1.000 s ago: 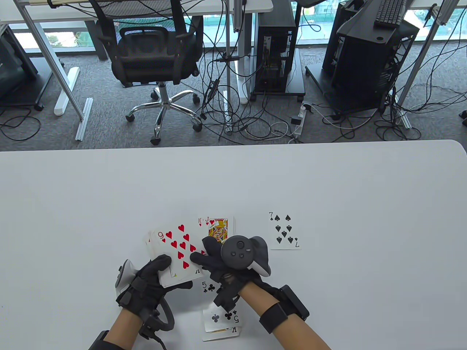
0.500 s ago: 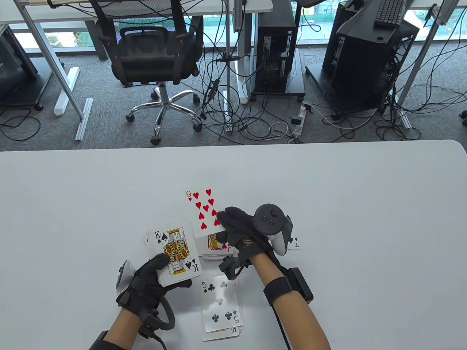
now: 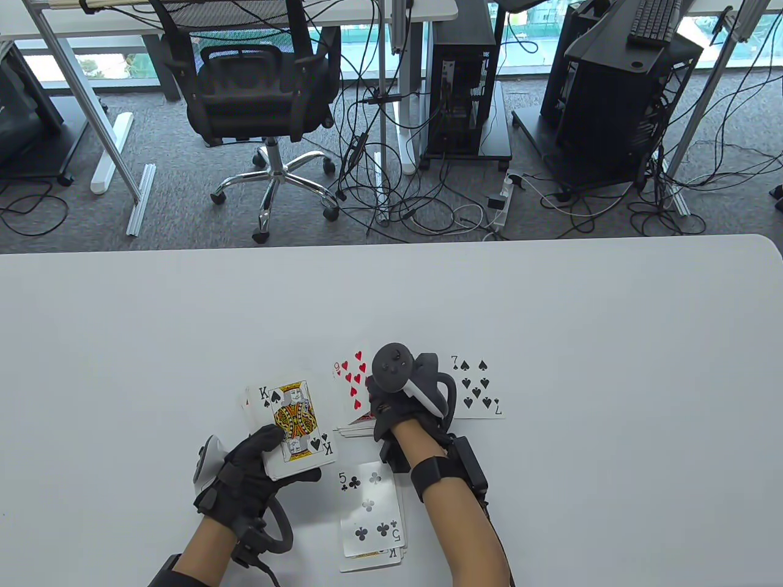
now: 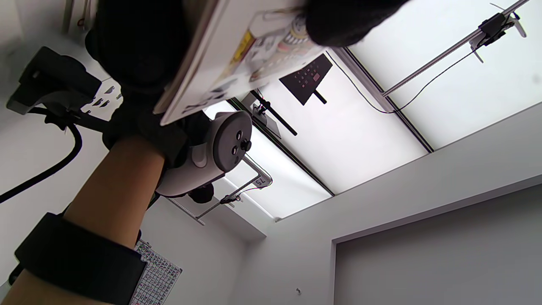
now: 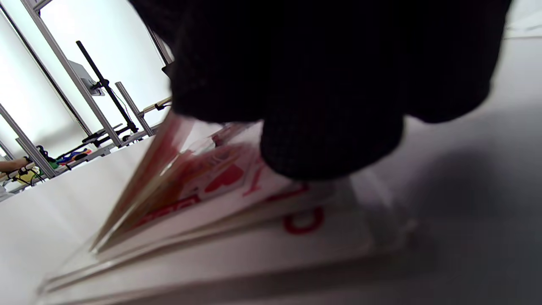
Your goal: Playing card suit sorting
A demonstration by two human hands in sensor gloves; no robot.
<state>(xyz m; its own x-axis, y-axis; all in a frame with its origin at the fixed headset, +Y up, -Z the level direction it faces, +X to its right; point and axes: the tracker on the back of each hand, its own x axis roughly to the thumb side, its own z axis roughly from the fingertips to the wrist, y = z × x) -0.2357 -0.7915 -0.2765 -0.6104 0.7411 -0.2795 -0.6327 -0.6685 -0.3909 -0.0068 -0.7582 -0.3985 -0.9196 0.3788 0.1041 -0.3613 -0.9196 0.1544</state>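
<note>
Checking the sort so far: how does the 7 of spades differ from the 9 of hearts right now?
The 7 of spades has black pips; the 9 of hearts has red ones. The 7 of spades lies alone, flat on the table, untouched; the 9 of hearts sits atop a pile of red cards, under the right hand, which covers much of it. In the right wrist view the 9 of hearts looks tilted, not fully flat. Both are face up.

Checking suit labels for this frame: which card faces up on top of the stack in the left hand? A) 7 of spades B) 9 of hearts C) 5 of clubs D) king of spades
D: in the table view the left hand grips a stack whose top card is the king of spades; the 5 of clubs and 7 of spades lie on the table.
</note>
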